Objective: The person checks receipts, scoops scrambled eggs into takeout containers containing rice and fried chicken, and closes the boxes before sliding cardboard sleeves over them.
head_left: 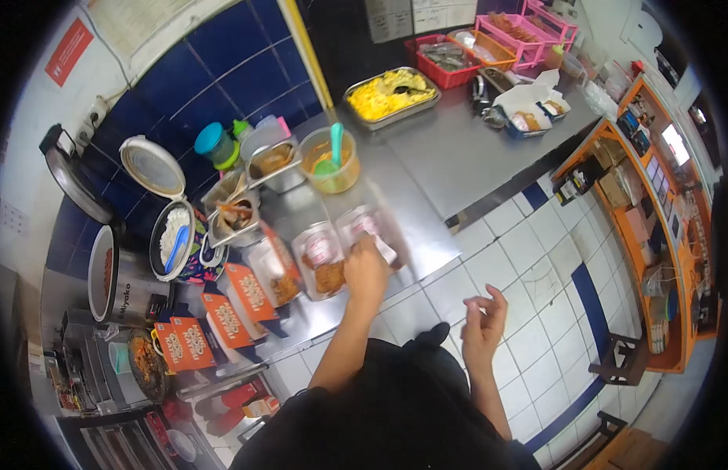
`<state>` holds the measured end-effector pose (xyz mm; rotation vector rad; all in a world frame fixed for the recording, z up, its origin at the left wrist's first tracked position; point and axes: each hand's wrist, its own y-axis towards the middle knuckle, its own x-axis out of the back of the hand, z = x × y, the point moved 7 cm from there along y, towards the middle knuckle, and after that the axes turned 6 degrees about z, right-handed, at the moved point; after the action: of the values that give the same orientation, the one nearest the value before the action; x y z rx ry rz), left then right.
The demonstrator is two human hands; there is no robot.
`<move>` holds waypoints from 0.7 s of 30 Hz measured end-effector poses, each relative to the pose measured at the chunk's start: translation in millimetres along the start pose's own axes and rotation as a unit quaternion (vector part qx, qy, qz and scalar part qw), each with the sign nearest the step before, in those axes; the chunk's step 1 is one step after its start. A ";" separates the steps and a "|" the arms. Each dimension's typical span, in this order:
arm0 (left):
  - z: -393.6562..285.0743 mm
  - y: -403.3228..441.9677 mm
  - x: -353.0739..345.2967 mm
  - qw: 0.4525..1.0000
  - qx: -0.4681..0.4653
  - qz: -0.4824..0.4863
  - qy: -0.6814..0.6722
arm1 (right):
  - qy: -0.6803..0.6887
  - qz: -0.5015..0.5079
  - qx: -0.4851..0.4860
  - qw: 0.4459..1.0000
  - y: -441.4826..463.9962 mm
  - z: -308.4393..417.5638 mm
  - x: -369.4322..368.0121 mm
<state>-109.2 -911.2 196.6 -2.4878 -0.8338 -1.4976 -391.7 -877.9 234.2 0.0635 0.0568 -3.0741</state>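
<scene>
My left hand (pixel 367 272) reaches down over the rightmost of several open food boxes on the steel counter, its fingers closed at a white and red packet (pixel 363 225); what they pinch is too small to make out. Beside it stands a box with fried chicken (pixel 329 277) and another white and red packet (pixel 320 249). Farther left, one more open box holds fried food (pixel 285 288). My right hand (pixel 484 321) hangs above the tiled floor, away from the counter, fingers apart and holding nothing.
Behind the boxes are a tub with a green ladle (pixel 332 174) and metal containers (pixel 278 163). Orange-lidded boxes (pixel 250 292) stand left, near a rice cooker (pixel 173 240). A tray of yellow food (pixel 391 95) sits at the back. Orange shelves (pixel 606 129) stand right.
</scene>
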 end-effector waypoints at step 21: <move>68.7 39.9 -119.0 0.929 0.269 0.055 0.249 | -0.315 0.304 -0.019 0.899 433.7 13.3 233.9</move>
<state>-77.8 -966.0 68.2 -1.6381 -0.8423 -1.5031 -596.4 -1326.2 222.1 -0.7581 0.0501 -2.3274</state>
